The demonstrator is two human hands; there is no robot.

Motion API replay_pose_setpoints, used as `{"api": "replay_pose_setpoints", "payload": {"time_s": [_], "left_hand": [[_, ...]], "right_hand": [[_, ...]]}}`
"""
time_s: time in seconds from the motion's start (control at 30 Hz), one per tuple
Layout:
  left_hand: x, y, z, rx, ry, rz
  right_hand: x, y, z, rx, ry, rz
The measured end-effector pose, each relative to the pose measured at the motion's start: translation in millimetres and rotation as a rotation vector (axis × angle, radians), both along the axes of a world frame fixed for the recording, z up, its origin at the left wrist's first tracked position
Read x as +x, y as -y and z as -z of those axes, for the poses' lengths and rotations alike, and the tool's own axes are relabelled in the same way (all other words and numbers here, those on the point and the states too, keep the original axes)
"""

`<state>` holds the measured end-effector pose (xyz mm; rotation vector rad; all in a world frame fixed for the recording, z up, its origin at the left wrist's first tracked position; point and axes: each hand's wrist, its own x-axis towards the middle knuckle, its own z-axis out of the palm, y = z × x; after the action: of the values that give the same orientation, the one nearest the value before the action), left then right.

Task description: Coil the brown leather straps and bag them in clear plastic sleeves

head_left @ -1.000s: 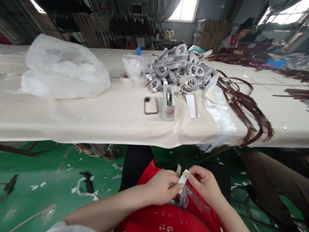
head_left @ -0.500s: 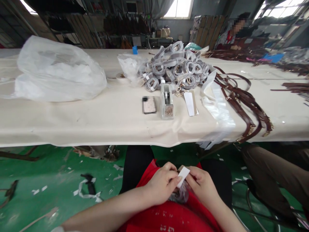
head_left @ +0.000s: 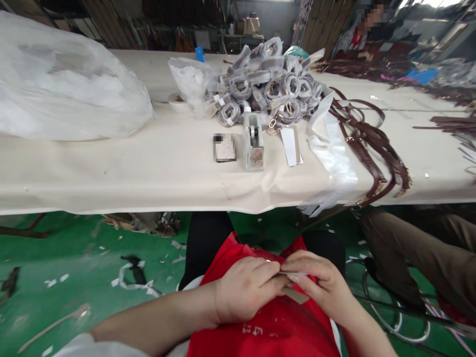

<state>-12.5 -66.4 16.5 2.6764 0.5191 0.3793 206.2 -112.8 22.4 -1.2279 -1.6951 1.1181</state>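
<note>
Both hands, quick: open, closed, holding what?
Left hand: curled beside the tan strip; its grip is hidden.
Right hand: closed, pinching a thin pale strip.

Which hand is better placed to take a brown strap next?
Right, I'd say: the right hand is nearer the brown straps; the left hand would have to reach across.

No wording can be read with certainty. White printed characters run across the red apron (head_left: 286, 322), but they are foreshortened and too blurred to make out. On the table (head_left: 163, 168), the small square item (head_left: 225, 148) has a pixelated face, and white tabs on the wrapped strap coils (head_left: 240, 88) are too small to read.
</note>
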Motion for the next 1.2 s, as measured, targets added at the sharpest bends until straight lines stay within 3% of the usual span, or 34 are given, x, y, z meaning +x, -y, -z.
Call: {"api": "replay_pose_setpoints", "payload": {"time_s": [0.1,0.23,0.4,0.53,0.7,0.83,1.2], "left_hand": [[0,1,0.1,-0.005,0.005,-0.053],[1,-2,6.2,-0.188,0.019,-0.197],[4,-8,19.3,-0.416,0.011,-0.219],[7,-10,17.3,-0.464,-0.025,-0.208],[10,-10,12.7,-0.443,-0.107,-0.188],[12,-13,11.7,-0.467,-0.107,-0.197],[12,-17,15.5,-0.523,-0.079,-0.235]], "right_hand": [[2,6,-6.0,0.013,-0.004,0.083],[3,12,-6.9,-0.136,-0.09,0.371],[-11,7,9.0,-0.551,-0.391,0.262],[-23,0,22.4,-0.705,-0.62,0.402],[-30,0,19.5,-0.698,-0.718,0.523],[-34,0,17.3,-0.73,-0.737,0.522],[-38,-4,31.7,-0.729,-0.849,0.507]]}}
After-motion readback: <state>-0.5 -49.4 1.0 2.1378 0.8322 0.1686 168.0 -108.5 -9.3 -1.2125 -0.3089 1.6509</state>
